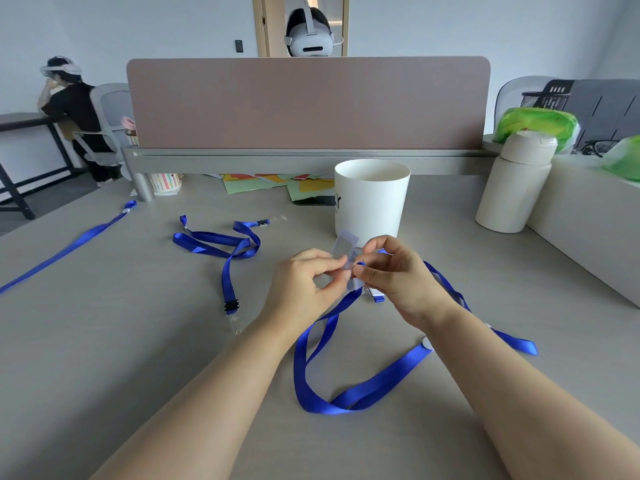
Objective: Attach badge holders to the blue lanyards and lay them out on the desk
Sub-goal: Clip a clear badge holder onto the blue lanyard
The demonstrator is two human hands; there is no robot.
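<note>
My left hand (304, 282) pinches a clear plastic badge holder (344, 245) just above the middle of the grey desk (138, 341). My right hand (394, 271) grips the clip end of a blue lanyard (349, 400) right against the holder; the fingers hide the clip itself. That lanyard's strap loops down between my forearms and out to the right. A second blue lanyard (221, 244) lies tangled to the left, its black clip holding a clear holder. A third blue lanyard (65, 249) lies stretched out straight at the far left.
A white bucket (370, 199) stands just behind my hands, with a cream bottle (512, 185) to its right. Coloured paper (273, 183) lies under the pink divider (308, 102). Green packs sit on the right ledge. Two people wearing headsets sit beyond the desk.
</note>
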